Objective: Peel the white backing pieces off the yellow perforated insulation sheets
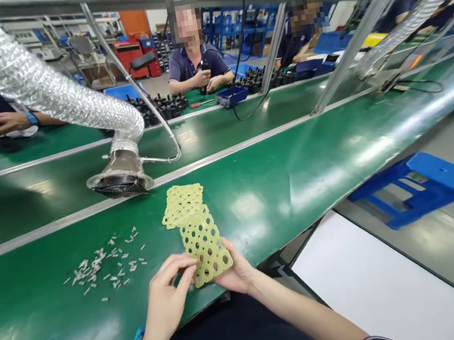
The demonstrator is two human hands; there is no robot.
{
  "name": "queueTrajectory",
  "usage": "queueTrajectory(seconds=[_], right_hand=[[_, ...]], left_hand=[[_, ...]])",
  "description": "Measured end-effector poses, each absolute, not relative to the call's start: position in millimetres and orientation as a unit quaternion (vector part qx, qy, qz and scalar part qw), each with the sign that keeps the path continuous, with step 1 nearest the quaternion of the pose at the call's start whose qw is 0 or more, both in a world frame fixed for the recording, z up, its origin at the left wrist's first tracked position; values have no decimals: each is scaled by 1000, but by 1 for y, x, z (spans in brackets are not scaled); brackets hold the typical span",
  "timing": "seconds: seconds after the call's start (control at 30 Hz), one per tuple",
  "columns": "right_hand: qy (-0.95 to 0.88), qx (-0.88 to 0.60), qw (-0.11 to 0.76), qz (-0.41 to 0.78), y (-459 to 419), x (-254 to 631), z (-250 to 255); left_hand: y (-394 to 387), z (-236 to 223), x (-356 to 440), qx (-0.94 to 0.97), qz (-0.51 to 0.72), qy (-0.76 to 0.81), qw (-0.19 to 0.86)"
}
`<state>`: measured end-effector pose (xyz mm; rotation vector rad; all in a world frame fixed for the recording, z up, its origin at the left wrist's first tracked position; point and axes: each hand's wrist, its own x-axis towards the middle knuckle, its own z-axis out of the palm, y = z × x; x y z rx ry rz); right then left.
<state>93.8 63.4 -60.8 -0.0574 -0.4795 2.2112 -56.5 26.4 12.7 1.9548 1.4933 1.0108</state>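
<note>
A yellow-green perforated sheet (203,237) with rows of round holes is tilted up at the front edge of the green bench. My right hand (237,272) supports its lower right side, with the palm and fingers partly hidden behind it. At its lower left edge, my left hand (171,293), with a blue band on the wrist, closes thumb and fingers on the border. Whether a small part is also between those fingertips cannot be seen. Just beyond, a second perforated sheet (184,198) lies on the bench, overlapped by the held one. Small pale pieces (91,269) are scattered to the left.
A silver exhaust duct (119,172) hangs low over the bench. A metal rail (225,156) runs along the far side. Across it, people sit near black parts and a blue bin (231,97). A blue stool (419,185) and white board (383,283) are at right.
</note>
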Motion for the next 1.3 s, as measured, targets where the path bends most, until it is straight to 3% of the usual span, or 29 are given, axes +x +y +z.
queueTrajectory(seconds=[1.3], right_hand=[[-141, -37, 407, 902, 65, 93, -71]], left_hand=[[42, 11, -18, 638, 424, 559, 317]])
